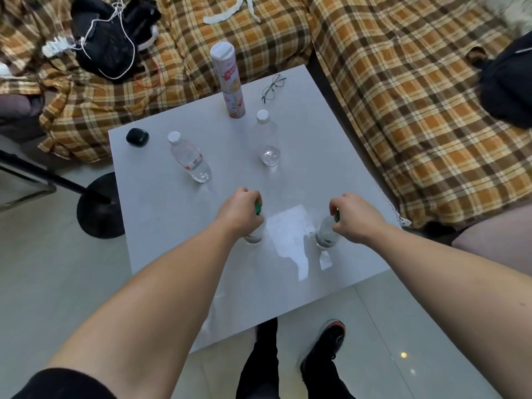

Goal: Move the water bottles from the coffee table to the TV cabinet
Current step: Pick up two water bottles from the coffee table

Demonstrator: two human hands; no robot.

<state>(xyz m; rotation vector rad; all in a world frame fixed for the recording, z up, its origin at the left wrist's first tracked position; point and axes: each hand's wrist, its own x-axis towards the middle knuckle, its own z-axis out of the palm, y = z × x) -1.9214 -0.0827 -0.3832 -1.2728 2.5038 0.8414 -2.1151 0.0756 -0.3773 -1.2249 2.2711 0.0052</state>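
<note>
Left hand is closed around the neck of a green-capped water bottle, fingers wrapped just below the cap; the bottle stands upright on the white counter, its base showing below the wrist. Right hand is clamped in the same way on the neck of a second green-capped water bottle, which tilts slightly, with its base at or just above the counter surface; contact cannot be confirmed. Both bottles are near the front half of the counter, well apart from each other.

Two further bottles stand upright and ungripped farther back: a white-capped bottle with a red label to the left, and a white-capped clear bottle to the right. Behind them stands a tall cylindrical snack can. A pair of eyeglasses lies near the far right corner, and a small black earbud case near the far left corner.

A sofa with a plaid cover borders the counter on the far and right sides. The TV cabinet is out of view.
</note>
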